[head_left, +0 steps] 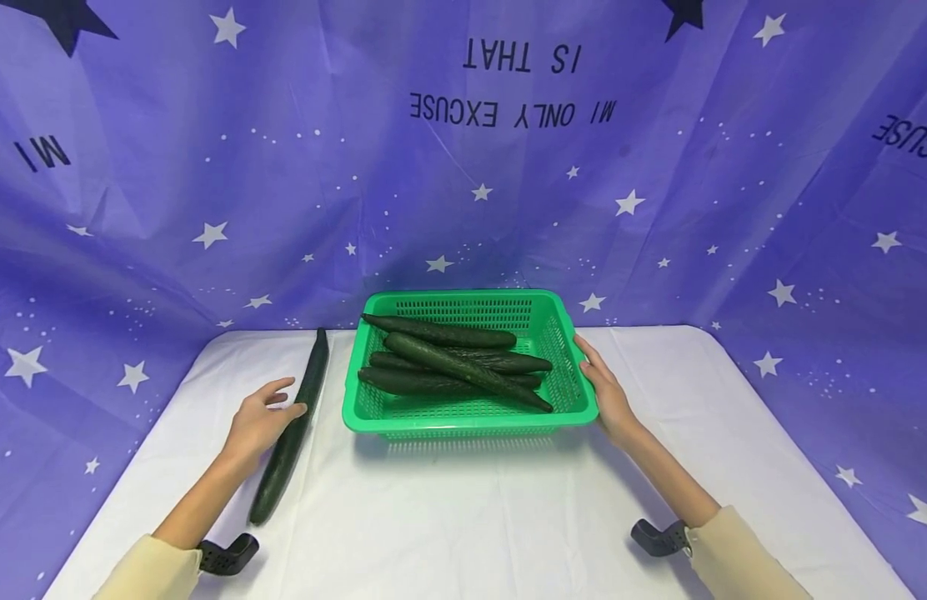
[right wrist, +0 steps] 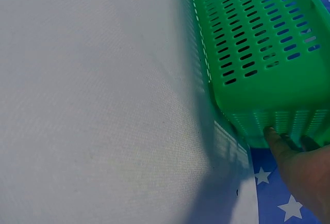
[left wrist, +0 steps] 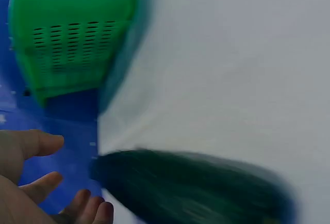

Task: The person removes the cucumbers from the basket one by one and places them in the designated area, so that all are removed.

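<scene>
A long dark green cucumber (head_left: 289, 446) lies lengthwise on the white table at the left. My left hand (head_left: 257, 423) is over its middle, with thumb and fingers spread apart. In the left wrist view the same cucumber (left wrist: 191, 188) is blurred, and the left hand's fingers (left wrist: 44, 182) are parted with nothing between them. A green plastic basket (head_left: 471, 423) in the middle holds several cucumbers (head_left: 441, 335). My right hand (head_left: 609, 400) touches the basket's right end. In the right wrist view, its extended finger (right wrist: 278, 144) lies against the slotted wall.
White cloth (head_left: 471, 517) covers the table in front of the basket. A purple curtain (head_left: 463, 225) with stars and printed words hangs behind and along both sides. Dark wrist mounts (head_left: 229, 554) sit at the cuffs of both light sleeves.
</scene>
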Demonstrator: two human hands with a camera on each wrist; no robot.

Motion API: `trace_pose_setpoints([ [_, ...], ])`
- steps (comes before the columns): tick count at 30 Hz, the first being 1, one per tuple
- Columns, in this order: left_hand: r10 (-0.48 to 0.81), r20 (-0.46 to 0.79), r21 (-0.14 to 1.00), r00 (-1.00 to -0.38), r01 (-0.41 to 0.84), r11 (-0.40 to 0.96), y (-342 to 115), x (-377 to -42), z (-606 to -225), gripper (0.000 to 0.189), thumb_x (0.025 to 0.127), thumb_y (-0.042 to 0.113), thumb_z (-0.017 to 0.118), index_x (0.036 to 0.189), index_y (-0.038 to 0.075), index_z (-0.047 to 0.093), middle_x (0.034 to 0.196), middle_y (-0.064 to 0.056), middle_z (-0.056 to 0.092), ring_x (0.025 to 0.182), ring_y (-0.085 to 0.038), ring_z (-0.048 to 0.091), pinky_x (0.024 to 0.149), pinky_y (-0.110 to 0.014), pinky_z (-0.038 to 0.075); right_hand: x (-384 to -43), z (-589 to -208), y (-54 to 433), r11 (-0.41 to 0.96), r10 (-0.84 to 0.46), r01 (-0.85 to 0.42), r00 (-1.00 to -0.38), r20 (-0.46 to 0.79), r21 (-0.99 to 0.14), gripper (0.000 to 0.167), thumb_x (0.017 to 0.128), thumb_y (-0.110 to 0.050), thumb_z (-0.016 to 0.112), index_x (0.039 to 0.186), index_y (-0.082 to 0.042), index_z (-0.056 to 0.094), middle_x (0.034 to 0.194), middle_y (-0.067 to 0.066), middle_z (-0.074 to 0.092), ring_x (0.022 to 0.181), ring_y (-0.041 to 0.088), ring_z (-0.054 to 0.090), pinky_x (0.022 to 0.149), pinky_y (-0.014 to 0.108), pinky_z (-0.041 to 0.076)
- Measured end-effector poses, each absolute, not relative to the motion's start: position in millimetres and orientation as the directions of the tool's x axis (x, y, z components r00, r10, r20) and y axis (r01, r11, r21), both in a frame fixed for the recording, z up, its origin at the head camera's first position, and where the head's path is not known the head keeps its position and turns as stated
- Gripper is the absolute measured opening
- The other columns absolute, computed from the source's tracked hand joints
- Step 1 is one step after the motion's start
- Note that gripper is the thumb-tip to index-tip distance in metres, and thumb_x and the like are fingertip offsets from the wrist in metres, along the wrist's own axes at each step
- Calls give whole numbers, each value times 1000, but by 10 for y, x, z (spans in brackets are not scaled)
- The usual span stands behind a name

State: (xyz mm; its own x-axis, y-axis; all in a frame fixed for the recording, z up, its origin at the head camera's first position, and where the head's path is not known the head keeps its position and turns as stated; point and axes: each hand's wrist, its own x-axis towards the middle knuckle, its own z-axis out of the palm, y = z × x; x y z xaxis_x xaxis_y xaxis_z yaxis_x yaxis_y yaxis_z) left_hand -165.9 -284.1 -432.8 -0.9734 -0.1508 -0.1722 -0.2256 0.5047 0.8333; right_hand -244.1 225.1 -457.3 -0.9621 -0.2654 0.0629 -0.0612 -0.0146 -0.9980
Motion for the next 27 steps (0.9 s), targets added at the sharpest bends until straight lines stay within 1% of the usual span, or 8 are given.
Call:
trace_pose_setpoints([
  [4,-144,-55,842,-988,-123,525,-2794,-1681,-4131,63,100,20,61,154,3,34,147,-32,39,133,-49,39,101,-62,39,-2446,-4568,2245,-18,-265,-62,-962,65,-998,53,111,-25,24,163,-20,12,166,7,10,140,37,31,97,22,44],
  [8,-102,58,842,-993,-6,540,-2680,-1729,-3918,59,100,20,62,152,3,40,141,-30,47,131,-47,44,100,-61,41,-2444,-4560,2243,-25,-265,-59,-962,64,-998,53,111,-25,24,163,-20,11,165,8,10,139,38,31,96,22,45],
  [12,-38,122,839,-992,82,538,-2495,-1803,-3731,56,99,19,64,149,5,46,141,-25,50,131,-41,45,101,-57,41,-2444,-4558,2240,-27,-269,-58,-961,63,-998,53,111,-25,24,163,-20,11,166,7,10,140,39,30,97,23,44],
  [16,48,143,830,-989,146,539,-2276,-1896,-3584,55,97,17,66,149,9,48,147,-19,46,132,-39,45,104,-55,40,-2439,-4555,2242,-20,-269,-55,-961,58,-998,53,111,-26,25,163,-21,11,166,7,9,141,39,30,99,24,43],
  [19,155,158,802,-975,218,555,-2126,-1979,-3523,55,96,16,68,148,10,50,149,-15,45,133,-37,45,105,-53,40,-2445,-4567,2249,-14,-265,-55,-963,57,-998,54,111,-27,25,163,-22,11,166,6,9,140,38,30,98,24,44],
  [22,287,148,779,-946,291,556,-1996,-2066,-3486,53,96,16,69,146,11,52,148,-12,46,134,-35,44,106,-53,38,-2446,-4570,2250,-10,-265,-53,-963,54,-999,54,111,-27,25,163,-22,11,166,6,10,140,38,31,97,23,45],
  [27,468,83,751,-880,364,551,-1790,-2217,-3435,52,95,16,70,145,15,53,147,-7,50,134,-34,45,103,-57,39,-2434,-4562,2247,3,-263,-53,-964,50,-999,53,111,-27,25,163,-22,11,166,7,9,140,39,30,97,24,44],
])
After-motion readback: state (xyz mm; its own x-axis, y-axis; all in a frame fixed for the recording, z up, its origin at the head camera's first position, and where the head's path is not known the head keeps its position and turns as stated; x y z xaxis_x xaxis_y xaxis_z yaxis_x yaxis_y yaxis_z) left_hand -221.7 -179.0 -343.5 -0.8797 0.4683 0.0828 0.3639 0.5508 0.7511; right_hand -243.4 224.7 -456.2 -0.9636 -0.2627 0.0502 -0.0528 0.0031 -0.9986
